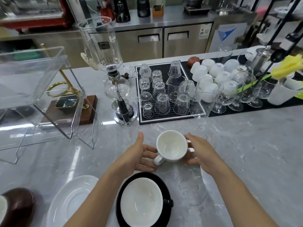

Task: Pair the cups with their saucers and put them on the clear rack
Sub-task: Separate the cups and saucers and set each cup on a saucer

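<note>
A white cup (171, 145) stands upright on the marble counter, its handle turned toward me and to the left. My right hand (199, 152) wraps its right side and base. My left hand (139, 154) is open just left of it, fingertips at the handle. Nearer to me, a black cup with a white inside (141, 203) sits on a black saucer (124, 187). An empty white saucer (70, 200) lies to its left. A brown cup (18, 207) shows at the bottom left corner. The clear rack (35, 89) stands at the far left with nothing on its top shelf.
A glass siphon brewer (114, 86) stands behind the cup. A black mat (164, 94) holds several upturned glasses. White cups (211, 69) and stemmed glasses (224, 95) crowd the right. A wooden base with a brass stand (70, 108) sits behind the rack.
</note>
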Demonstrator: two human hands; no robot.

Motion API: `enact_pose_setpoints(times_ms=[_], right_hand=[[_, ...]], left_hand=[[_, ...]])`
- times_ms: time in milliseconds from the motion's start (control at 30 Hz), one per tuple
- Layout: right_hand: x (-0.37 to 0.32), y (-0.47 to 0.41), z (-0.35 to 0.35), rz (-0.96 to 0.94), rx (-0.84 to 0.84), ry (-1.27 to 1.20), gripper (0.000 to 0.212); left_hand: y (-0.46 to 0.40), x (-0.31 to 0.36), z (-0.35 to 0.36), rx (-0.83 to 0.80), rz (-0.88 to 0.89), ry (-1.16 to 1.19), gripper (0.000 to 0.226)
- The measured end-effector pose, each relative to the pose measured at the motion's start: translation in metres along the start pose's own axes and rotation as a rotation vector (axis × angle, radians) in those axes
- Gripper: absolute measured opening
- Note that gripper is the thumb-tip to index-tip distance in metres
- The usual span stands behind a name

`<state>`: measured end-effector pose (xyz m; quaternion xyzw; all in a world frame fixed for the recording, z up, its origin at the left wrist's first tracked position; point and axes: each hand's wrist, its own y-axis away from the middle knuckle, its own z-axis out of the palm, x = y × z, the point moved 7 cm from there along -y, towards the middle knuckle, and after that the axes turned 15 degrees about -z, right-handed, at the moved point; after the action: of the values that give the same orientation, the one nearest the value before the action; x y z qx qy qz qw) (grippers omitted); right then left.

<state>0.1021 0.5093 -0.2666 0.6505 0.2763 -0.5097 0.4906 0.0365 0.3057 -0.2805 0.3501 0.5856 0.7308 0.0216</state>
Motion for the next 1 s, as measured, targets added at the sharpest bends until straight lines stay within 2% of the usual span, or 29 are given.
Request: enact_pose_setpoints(times_ms=[67,233,433,600,867,1000], right_hand=[[0.002,-0.002,-0.001,-0.036,0.007,0.0,0.018],[0.0,-0.004,0.001,-0.107,0.04,0.022,0.028],[-0.019,-0.001,0.019,-0.182,0.027,-0.006,0.028],[-0.045,0.007,0.054,-0.265,-0.071,0.023,0.034],[-0.058,0.029,0.135,-0.335,-0.271,0.095,0.039],[-0.05,0.046,0.179,-0.334,-0.378,0.122,0.035]], left_hand=[[0.0,0.001,0.001,0.006,0.013,0.007,0.096],[0.004,0.007,-0.002,0.051,0.102,0.068,0.088],[0.024,0.008,-0.02,0.132,0.233,0.13,0.076],[0.049,-0.002,-0.047,0.206,0.312,0.221,0.09],[0.103,-0.043,-0.102,0.384,0.423,0.344,0.096],[0.125,-0.077,-0.132,0.48,0.43,0.403,0.091]])
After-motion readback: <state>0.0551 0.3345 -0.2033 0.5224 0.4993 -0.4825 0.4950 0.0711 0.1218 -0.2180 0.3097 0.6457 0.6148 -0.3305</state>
